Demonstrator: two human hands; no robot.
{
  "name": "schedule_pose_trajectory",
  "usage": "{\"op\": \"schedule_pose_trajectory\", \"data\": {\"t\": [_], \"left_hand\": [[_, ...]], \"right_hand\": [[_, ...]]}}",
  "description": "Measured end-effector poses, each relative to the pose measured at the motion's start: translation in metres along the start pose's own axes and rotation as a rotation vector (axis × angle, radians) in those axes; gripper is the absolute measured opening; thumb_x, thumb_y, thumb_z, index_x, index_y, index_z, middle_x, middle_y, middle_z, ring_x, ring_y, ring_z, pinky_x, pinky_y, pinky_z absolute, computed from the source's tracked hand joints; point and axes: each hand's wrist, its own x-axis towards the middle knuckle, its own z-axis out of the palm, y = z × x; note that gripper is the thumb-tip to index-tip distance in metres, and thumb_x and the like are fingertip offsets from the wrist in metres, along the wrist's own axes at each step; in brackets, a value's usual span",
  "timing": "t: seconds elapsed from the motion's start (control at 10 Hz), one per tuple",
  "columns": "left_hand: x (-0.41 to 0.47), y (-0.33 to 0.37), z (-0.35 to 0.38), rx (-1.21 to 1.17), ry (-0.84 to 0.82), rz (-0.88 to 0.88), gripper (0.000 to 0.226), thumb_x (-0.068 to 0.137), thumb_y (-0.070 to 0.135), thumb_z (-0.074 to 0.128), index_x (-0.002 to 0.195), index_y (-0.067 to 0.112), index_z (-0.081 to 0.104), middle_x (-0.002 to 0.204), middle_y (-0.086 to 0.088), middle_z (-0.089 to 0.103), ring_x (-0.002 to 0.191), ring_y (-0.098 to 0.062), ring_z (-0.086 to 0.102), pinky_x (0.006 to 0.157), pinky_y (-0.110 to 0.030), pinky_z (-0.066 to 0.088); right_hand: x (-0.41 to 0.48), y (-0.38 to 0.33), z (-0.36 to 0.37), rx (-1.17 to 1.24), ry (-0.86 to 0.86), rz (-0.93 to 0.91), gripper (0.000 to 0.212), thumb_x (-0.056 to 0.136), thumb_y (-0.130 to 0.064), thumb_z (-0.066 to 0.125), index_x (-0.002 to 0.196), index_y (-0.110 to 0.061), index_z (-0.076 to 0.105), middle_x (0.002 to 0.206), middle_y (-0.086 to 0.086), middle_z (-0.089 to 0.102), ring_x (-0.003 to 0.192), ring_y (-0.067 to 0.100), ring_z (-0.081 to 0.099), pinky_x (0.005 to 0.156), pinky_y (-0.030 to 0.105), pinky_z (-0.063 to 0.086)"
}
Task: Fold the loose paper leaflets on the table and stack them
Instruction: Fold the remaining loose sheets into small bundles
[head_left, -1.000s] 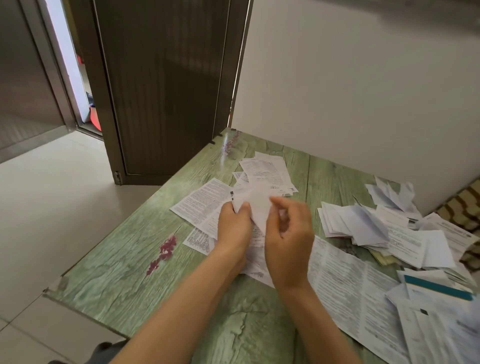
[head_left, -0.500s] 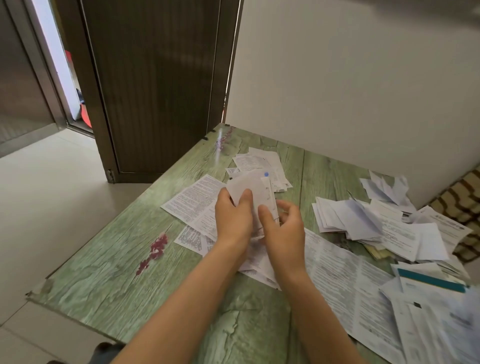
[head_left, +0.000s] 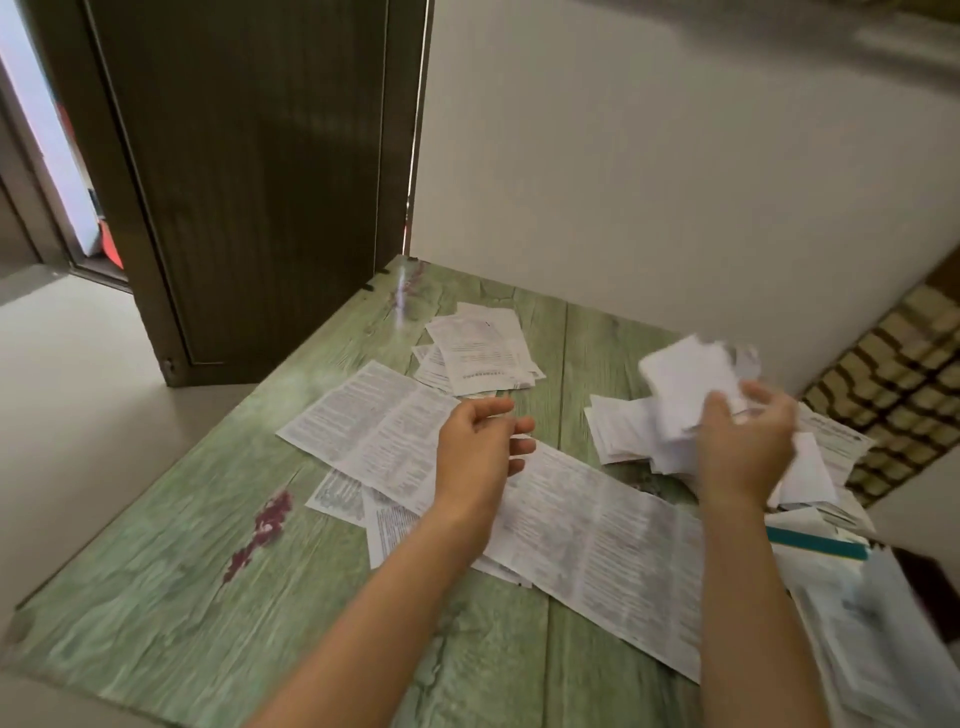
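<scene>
– Paper in the right hand (head_left: 743, 447)?
– Yes. It grips a folded leaflet (head_left: 685, 382), just over the stack (head_left: 618, 436). The left hand (head_left: 483, 452) holds nothing, fingers loose.
– Much left?
– Lots, I think. Flat sheets (head_left: 374, 421) lie under the left hand. A long sheet (head_left: 597, 540) runs under both arms. A mess (head_left: 883, 639) waits right of the right hand.
– Room?
– Bare table (head_left: 156, 571) left of the left hand, its edge far off. The wall (head_left: 623, 182) is close behind the stack.
</scene>
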Motion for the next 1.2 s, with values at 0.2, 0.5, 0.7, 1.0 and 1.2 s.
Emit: {"op": "schedule_pose_trajectory", "data": {"t": [0.2,0.5,0.7,1.0,1.2], "left_hand": [[0.000,-0.001,-0.002,0.024,0.002,-0.013,0.020,0.094,0.001,0.043,0.095,0.016,0.056,0.089,-0.003,0.066,0.071,-0.013,0.060,0.063,-0.021,0.049],[0.002,0.001,-0.004,0.037,0.018,-0.010,0.020,0.094,0.000,0.043,0.095,0.014,0.058,0.088,-0.003,0.066,0.070,-0.013,0.060,0.065,-0.023,0.050],[0.004,0.000,-0.006,0.035,0.024,-0.013,0.019,0.094,0.000,0.044,0.095,0.014,0.058,0.090,-0.004,0.066,0.072,-0.014,0.060,0.066,-0.024,0.049],[0.020,0.001,-0.013,0.297,0.067,0.167,0.019,0.095,0.003,0.044,0.102,0.016,0.056,0.106,-0.003,0.063,0.086,-0.011,0.057,0.073,-0.021,0.047],[0.069,0.000,-0.030,1.310,-0.003,0.563,0.044,0.096,0.025,0.048,0.139,0.017,0.042,0.147,-0.003,0.039,0.138,-0.022,0.027,0.112,-0.035,0.024]], "right_hand": [[-0.023,0.029,0.034,-0.643,-0.174,-0.091,0.035,0.093,-0.025,0.052,0.119,-0.002,0.052,0.120,0.021,0.051,0.109,0.035,0.046,0.089,0.045,0.040],[-0.028,0.024,0.033,-0.318,0.057,-0.289,0.015,0.087,-0.010,0.056,0.096,-0.002,0.065,0.109,0.019,0.057,0.101,0.035,0.047,0.083,0.040,0.038],[-0.033,0.023,0.039,-0.119,0.107,-0.406,0.015,0.085,-0.010,0.054,0.091,-0.003,0.066,0.097,0.017,0.061,0.092,0.033,0.051,0.078,0.040,0.042],[-0.050,0.003,0.032,0.158,0.212,-0.567,0.018,0.087,-0.010,0.046,0.083,-0.002,0.061,0.080,0.012,0.060,0.081,0.012,0.042,0.076,0.019,0.031],[-0.083,0.003,0.058,0.132,-0.215,-0.793,0.021,0.086,-0.013,0.046,0.083,-0.006,0.065,0.079,0.005,0.062,0.079,0.012,0.048,0.074,0.020,0.039]]}}
